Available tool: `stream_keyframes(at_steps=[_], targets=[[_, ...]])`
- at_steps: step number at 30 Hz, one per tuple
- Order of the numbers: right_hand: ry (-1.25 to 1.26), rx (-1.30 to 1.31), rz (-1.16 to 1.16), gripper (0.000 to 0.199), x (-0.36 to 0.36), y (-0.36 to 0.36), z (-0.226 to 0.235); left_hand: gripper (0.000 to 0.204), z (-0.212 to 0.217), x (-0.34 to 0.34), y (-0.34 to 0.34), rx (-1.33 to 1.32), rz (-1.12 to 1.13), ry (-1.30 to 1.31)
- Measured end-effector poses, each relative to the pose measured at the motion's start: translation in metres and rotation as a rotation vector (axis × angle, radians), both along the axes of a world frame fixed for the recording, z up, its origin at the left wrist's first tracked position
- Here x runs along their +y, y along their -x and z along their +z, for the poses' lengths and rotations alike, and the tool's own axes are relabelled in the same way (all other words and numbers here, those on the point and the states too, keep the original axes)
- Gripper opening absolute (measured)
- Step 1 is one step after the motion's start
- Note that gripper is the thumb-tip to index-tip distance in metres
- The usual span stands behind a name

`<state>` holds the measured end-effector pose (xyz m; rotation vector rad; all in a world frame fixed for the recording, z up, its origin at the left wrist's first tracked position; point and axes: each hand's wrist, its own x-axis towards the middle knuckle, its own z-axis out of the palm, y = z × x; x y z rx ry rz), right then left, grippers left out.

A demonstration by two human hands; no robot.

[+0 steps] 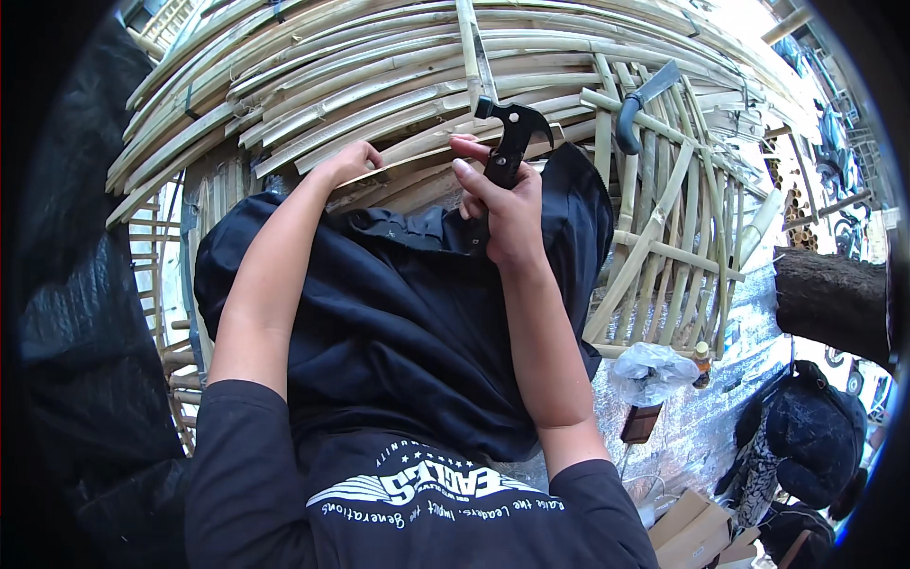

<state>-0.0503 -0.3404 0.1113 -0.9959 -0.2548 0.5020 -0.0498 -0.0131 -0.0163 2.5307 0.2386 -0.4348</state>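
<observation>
A black claw hammer [513, 133] stands head up in my right hand [512, 204], whose fingers wrap round its dark handle, with the index finger pointing out to the left. Under the hammer head, a thin bamboo strip [431, 152] runs across in front of my lap. My left hand [349, 164] has its fingers curled over the strip's left part; the fingertips are partly hidden. Beyond both hands lie long split bamboo slats [379, 85]. One upright bamboo piece [468, 47] crosses them just behind the hammer head.
To the right, a bamboo lattice panel [678, 228] carries a knife with a dark handle [629, 123]. Closer in are a clear plastic bag [649, 365], a small bottle [701, 357] and a phone [641, 424]. A thick log [834, 299] and cardboard [690, 531] lie further right. Dark sheeting [85, 284] hangs at left.
</observation>
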Motion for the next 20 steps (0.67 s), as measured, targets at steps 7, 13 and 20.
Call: stream_keyframes(at_steps=[7,13,20], targets=[[-0.102,0.062,-0.121,0.030,-0.003,0.009,0.013,0.017,0.021,0.006,-0.010,-0.050,-0.008,-0.059],[-0.127,-0.032,-0.163,0.027,0.016,0.020,0.017,0.015,0.101,-0.004,0.018,-0.177,0.240,0.239],[-0.187,-0.096,-0.127,0.029,0.042,0.040,0.036,0.014,0.223,0.036,0.089,-0.453,0.143,-0.050]])
